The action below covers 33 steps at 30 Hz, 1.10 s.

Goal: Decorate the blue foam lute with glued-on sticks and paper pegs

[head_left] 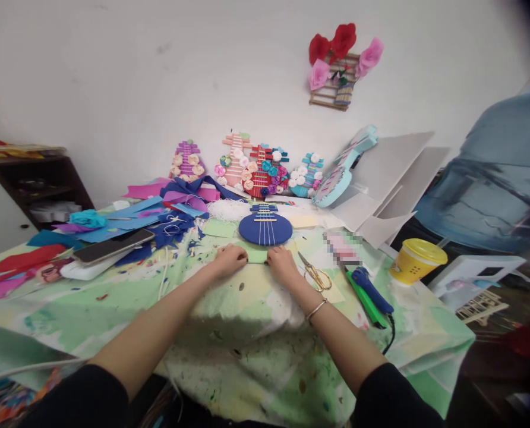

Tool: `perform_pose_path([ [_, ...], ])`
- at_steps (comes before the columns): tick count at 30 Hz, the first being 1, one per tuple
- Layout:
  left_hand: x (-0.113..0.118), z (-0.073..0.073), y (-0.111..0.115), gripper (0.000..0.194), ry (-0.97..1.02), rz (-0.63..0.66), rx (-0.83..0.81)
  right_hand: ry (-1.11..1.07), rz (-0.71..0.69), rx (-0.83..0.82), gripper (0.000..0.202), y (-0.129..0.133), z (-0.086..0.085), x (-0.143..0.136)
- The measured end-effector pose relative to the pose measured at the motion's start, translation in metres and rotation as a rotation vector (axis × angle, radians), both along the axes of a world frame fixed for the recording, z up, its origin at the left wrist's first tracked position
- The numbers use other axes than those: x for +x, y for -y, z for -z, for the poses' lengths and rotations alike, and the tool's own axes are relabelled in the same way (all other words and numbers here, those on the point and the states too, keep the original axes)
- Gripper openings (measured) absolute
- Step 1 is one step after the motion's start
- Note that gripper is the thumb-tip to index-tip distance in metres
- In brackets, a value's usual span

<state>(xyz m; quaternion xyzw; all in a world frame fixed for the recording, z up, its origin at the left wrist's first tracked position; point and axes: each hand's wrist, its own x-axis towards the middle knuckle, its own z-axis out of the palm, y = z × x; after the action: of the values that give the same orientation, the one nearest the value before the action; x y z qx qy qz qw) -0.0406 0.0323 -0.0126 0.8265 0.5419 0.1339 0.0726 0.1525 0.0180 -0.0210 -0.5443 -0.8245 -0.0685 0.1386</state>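
A small light green strip (258,256) lies flat near the middle of the table, stretched between my two hands. My left hand (232,260) has its fingers closed on the strip's left end. On the right end, my right hand (283,265) has its fingers closed too. Just beyond them rests a dark blue lute-shaped piece (265,229) with white strings and a blue neck pointing away. Gold-handled scissors (316,277) lie right of my right hand, and a blue glue gun (372,289) lies farther right beside a green object.
Coloured felt pieces (135,211) and a phone (114,245) cover the table's left side. Several decorated lute shapes (261,169) lean on the wall. A yellow tub (418,260) stands at the right edge, near grey boards (392,178) and a large water bottle (492,172).
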Motion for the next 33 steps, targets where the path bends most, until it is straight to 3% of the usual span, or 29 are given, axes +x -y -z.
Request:
perform_pose_path([
  [7,0.006,0.002,0.006,0.018,0.0,-0.12,0.001,-0.046,0.111,-0.149,0.008,-0.011,-0.002,0.001],
  [12,0.01,-0.002,-0.002,0.013,-0.038,-0.252,-0.034,-0.097,0.29,-0.247,0.033,-0.017,-0.009,0.001],
  [17,0.014,-0.005,-0.02,0.015,-0.1,-0.312,-0.084,-0.091,0.379,-0.308,0.038,-0.022,-0.018,-0.004],
  [20,0.016,-0.003,-0.018,0.008,-0.09,-0.269,-0.071,-0.071,0.366,-0.299,0.028,-0.024,-0.018,-0.009],
  [26,0.013,0.005,0.004,0.024,-0.042,-0.102,0.062,-0.039,0.207,-0.196,0.012,-0.018,-0.01,-0.01],
  [29,0.01,0.006,0.008,0.021,-0.065,0.075,0.164,-0.016,0.132,-0.144,0.009,-0.015,-0.007,-0.006],
  [33,0.008,0.001,0.005,0.019,-0.25,0.323,0.268,0.039,0.03,-0.093,0.014,-0.011,-0.003,-0.001],
])
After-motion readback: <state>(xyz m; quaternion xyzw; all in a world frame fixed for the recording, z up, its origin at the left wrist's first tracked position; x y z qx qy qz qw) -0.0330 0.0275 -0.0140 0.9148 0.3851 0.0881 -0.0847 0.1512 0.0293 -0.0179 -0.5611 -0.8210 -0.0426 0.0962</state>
